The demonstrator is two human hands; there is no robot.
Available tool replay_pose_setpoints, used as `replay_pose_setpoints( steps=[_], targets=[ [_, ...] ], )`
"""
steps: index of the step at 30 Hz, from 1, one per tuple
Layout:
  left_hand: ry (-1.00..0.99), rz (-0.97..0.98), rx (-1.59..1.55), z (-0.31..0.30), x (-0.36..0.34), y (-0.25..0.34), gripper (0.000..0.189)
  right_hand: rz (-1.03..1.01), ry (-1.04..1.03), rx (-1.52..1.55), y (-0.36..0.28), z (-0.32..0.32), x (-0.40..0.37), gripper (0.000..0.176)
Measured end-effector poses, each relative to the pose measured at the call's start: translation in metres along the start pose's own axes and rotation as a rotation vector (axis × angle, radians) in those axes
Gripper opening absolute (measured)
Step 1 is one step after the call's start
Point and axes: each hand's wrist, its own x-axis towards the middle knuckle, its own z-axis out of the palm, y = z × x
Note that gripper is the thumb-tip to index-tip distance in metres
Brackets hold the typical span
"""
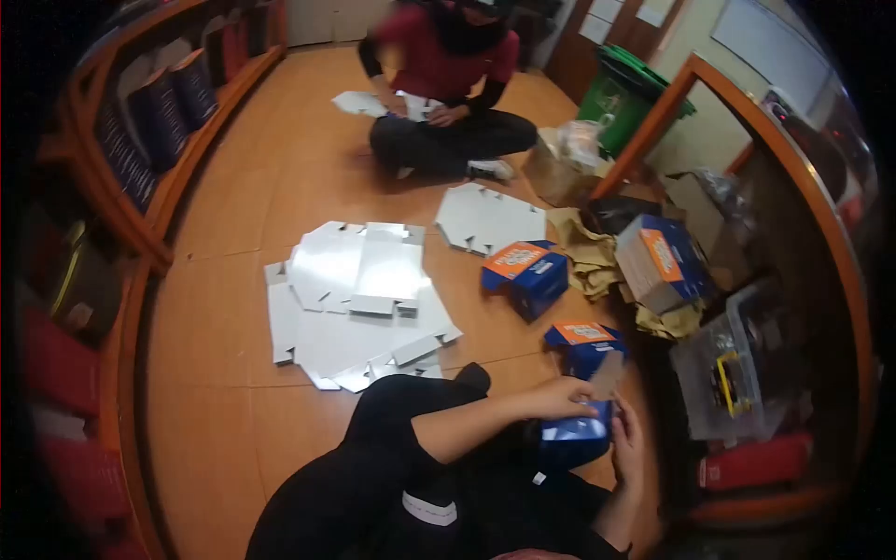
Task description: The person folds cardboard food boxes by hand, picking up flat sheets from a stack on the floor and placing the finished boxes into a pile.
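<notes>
In front of my lap is a blue and orange cardboard box (pixel 576 431), partly folded, with a brownish-grey flap (pixel 608 375) standing up from it. My left hand (pixel 563 398) grips the box near this flap, fingers bent. From the right side, my right hand (pixel 626 437) holds the box's edge, its fingers partly hidden. Just beyond lies another blue and orange box (pixel 586 347), which overlaps the held one in view. A third blue box (pixel 528 276) with an orange top sits farther off on the floor.
Flat white cardboard blanks (pixel 322 266) are piled on the floor, with another white stack (pixel 490 219) beyond. A co-worker (pixel 448 103) sits cross-legged holding white cardboard. Crumpled brown paper (pixel 586 257), a larger box (pixel 658 261) and a clear plastic bin (pixel 717 378) line the right. Bookshelves (pixel 173 191) stand left.
</notes>
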Motion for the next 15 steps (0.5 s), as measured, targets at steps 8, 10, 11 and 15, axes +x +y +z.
replay_pose_setpoints(
  steps=[8, 10, 11, 15],
  targets=[
    [-0.118, 0.031, -0.078, 0.013, 0.010, 0.006, 0.027, -0.251, 0.116, 0.281, 0.006, -0.016, -0.016, 0.053],
    [-0.168, -0.007, -0.057, 0.013, 0.005, 0.020, 0.028, -0.260, 0.070, 0.221, -0.003, -0.015, -0.020, 0.055],
    [-0.180, -0.013, -0.023, 0.011, 0.001, 0.029, 0.029, -0.249, 0.021, 0.205, -0.006, -0.016, -0.022, 0.057],
    [-0.208, 0.004, 0.002, 0.013, -0.003, 0.040, 0.031, -0.163, -0.027, 0.214, -0.019, -0.017, -0.029, 0.057]
  ],
)
